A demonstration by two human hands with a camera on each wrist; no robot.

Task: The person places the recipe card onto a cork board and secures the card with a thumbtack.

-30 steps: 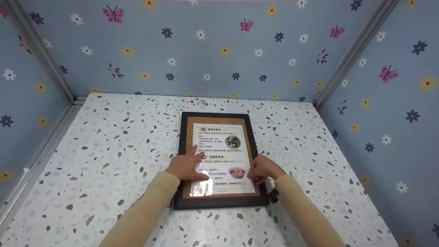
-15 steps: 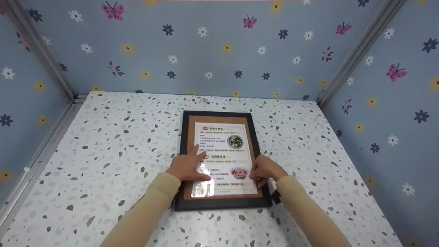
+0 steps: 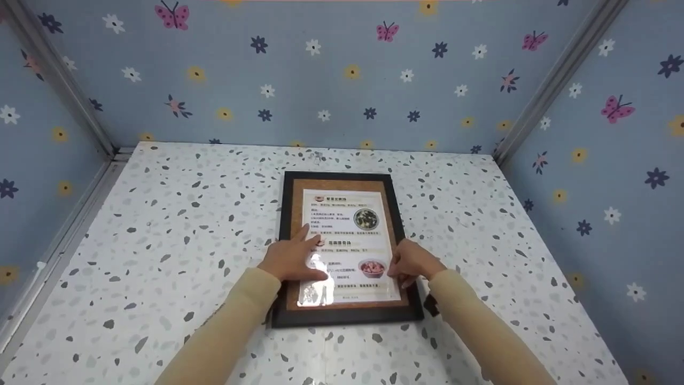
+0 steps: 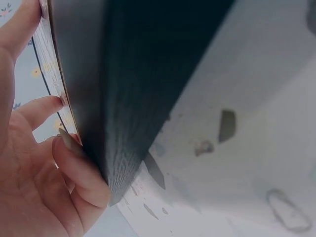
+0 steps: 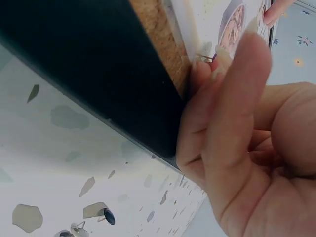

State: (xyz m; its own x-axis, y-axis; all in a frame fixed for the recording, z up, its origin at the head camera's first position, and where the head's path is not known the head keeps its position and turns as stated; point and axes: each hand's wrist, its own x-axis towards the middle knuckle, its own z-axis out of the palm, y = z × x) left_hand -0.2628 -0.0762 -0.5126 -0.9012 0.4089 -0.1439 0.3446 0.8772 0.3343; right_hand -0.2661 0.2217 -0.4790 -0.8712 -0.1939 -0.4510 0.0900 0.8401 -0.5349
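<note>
A black-framed cork board [image 3: 343, 184] lies on the speckled table. Over its cork is a glossy recipe sheet [image 3: 342, 256] with Chinese text and two round food pictures. My left hand [image 3: 288, 259] rests spread on the board's left side, its thumb and forefinger on the sheet. In the left wrist view, its other fingers [image 4: 81, 175] bend against the frame edge. My right hand [image 3: 417, 262] lies over the right frame edge with curled fingers. It pinches a small pushpin [image 5: 213, 58], mostly hidden, its thin needle at the sheet's right edge.
Several loose pushpins [image 5: 109, 216] lie on the white speckled table [image 3: 187, 214] near the frame's right side. A small black object [image 3: 430, 305] shows beside my right cuff. Blue flower-patterned walls [image 3: 320, 69] stand behind and on both sides.
Both hands stay in place on the board, the right still pinching at the sheet's edge. The head view has shifted slightly; little else differs.
</note>
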